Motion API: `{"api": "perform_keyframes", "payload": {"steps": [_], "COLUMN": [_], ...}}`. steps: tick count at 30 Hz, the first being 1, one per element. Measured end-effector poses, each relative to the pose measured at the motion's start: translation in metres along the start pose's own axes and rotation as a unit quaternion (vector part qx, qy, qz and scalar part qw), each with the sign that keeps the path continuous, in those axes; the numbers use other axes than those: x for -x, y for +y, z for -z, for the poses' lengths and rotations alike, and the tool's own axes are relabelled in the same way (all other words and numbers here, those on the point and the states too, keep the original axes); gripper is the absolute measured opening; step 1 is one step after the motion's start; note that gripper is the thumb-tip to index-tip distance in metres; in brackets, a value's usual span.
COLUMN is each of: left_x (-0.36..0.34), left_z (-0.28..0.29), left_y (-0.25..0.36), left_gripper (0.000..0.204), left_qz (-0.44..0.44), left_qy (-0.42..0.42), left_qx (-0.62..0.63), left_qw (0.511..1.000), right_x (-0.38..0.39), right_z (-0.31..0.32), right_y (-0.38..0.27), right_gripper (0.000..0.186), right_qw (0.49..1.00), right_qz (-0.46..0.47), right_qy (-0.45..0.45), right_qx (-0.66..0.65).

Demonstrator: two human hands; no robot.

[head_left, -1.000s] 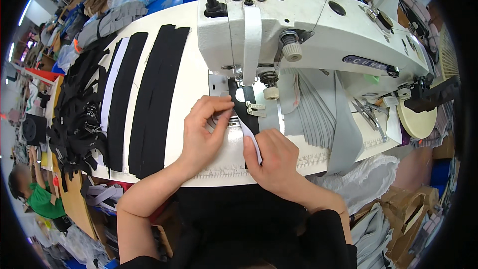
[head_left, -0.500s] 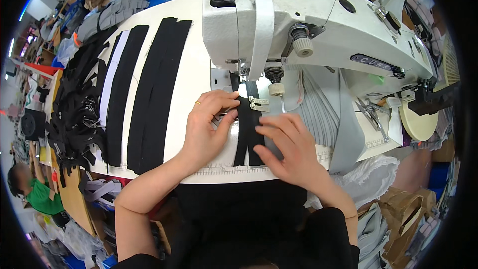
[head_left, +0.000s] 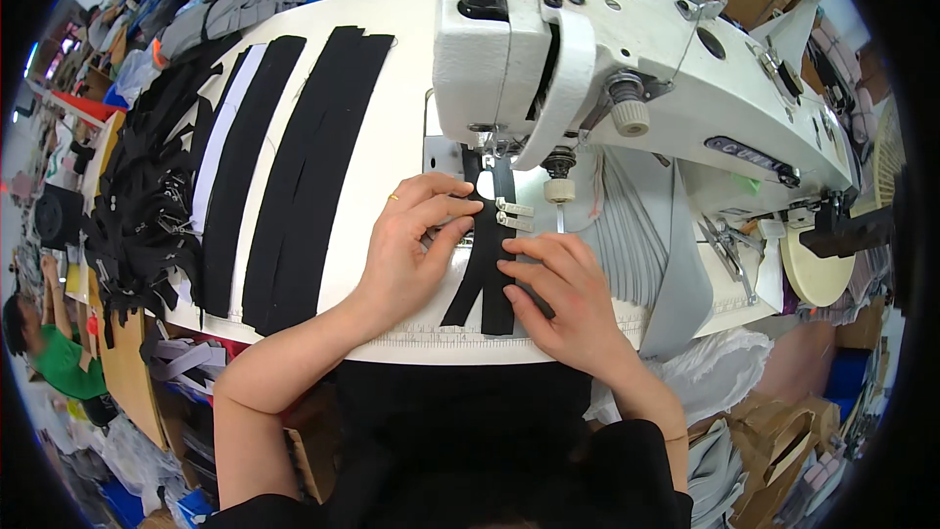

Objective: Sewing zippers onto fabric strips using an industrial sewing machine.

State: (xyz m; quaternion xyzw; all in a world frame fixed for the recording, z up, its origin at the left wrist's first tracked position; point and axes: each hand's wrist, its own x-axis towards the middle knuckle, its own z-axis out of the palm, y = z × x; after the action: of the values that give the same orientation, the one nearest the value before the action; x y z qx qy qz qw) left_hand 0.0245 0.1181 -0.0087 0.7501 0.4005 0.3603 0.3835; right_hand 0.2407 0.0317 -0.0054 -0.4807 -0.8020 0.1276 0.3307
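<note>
A black zipper [head_left: 496,284] lies lengthwise under the sewing machine's needle area, its two tapes parting toward me at the near end. Two silver zipper pulls [head_left: 514,214] hang to its right side, with a small white gap showing between the tapes above them. My left hand [head_left: 416,235], a ring on one finger, has thumb and fingertips closed at the zipper's left edge. On the right edge, below the pulls, the fingertips of my right hand [head_left: 563,294] rest spread apart. The white sewing machine [head_left: 627,59] stands just beyond; its needle tip is hard to make out.
Black fabric strips [head_left: 318,176] and a white strip [head_left: 225,137] lie left, beside a heap of black zippers [head_left: 147,225]. Right of the zipper are pleated grey fabric [head_left: 627,216] and scissors [head_left: 725,245]. A person in green [head_left: 69,362] is far left.
My right hand has come in to touch the zipper. Its near left tape has swung left, widening the split. The white lever on the machine head leans more, and the view has shifted slightly.
</note>
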Motion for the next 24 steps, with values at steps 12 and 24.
{"api": "perform_keyframes", "payload": {"steps": [12, 24], "left_x": [-0.0016, -0.0012], "left_z": [-0.0011, -0.0026], "left_y": [-0.0001, -0.0059], "left_gripper": [0.025, 0.028], "left_qz": [-0.024, -0.013], "left_qy": [0.004, 0.006], "left_qx": [-0.029, 0.014], "left_qw": [0.999, 1.000], "right_x": [-0.0013, -0.0001], "right_z": [0.0024, 0.0010], "right_y": [-0.0026, 0.0008], "right_gripper": [0.033, 0.039], "right_qw": [1.000, 1.000], "right_qz": [-0.007, -0.008], "right_qy": [-0.006, -0.021], "right_qx": [0.004, 0.016]}}
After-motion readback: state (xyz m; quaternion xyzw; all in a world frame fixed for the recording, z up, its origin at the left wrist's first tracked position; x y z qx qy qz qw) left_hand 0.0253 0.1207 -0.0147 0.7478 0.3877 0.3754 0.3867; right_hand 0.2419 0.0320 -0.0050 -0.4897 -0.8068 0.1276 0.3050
